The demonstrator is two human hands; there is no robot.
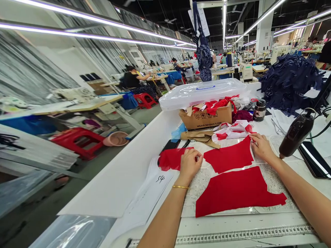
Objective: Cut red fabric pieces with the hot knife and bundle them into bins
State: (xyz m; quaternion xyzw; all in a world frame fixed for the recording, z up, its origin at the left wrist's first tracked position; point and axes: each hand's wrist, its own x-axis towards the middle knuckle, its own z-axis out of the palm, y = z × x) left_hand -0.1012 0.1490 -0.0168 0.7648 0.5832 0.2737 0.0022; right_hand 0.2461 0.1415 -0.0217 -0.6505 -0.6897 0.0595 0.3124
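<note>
single head-worn view, set above the counter (111, 186), faces forward and down; left hand (190, 164) and right hand (262, 148) sit close in lower frame, sewing stations (247, 70) far beyond.

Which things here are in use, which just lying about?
In use: left hand, right hand, red fabric pieces, speckled mat.
Lying about: cardboard box, clear plastic box, navy fabric heap, paper marked 54, dark bottle.

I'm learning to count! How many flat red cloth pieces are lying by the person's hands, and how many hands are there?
Flat red fabric pieces: 3
Hands, the left hand and the right hand: 2
Total: 5
</note>
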